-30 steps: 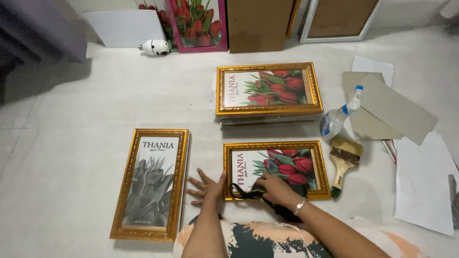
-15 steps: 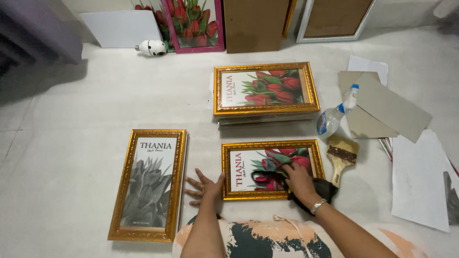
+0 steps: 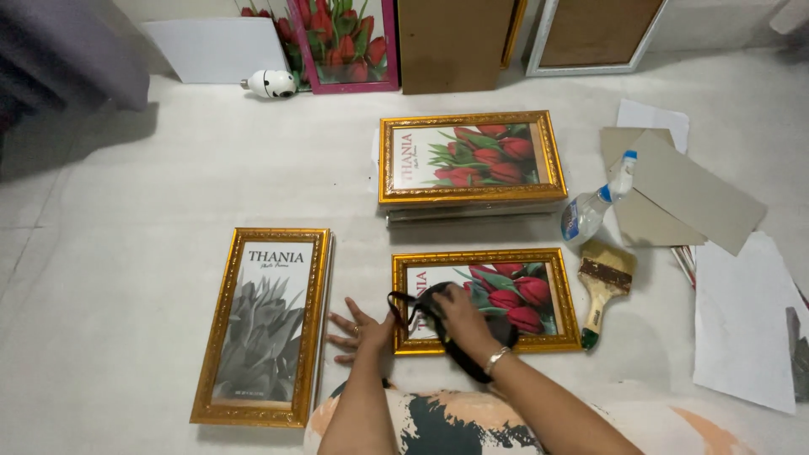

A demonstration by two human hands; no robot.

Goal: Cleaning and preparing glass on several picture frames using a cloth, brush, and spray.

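A gold picture frame with a red tulip print [image 3: 539, 297] lies flat on the floor in front of me. My right hand [image 3: 459, 318] presses a black cloth [image 3: 431, 297] onto the left part of its glass, gripping the cloth. Fingers spread, my left hand [image 3: 361, 332] rests flat on the floor against the frame's left edge. To the left lies a tall gold frame with a grey plant print [image 3: 263, 324].
Another gold tulip frame [image 3: 468, 157] sits on a stack behind. A spray bottle [image 3: 593, 205] and a wide paintbrush [image 3: 602, 286] lie to the right, with cardboard sheets [image 3: 687, 190] and white paper [image 3: 742, 316]. More frames lean on the far wall.
My right hand with the black cloth slid right across the tulip frame's glass, then back to its left part. My left hand stayed at the frame's left edge.
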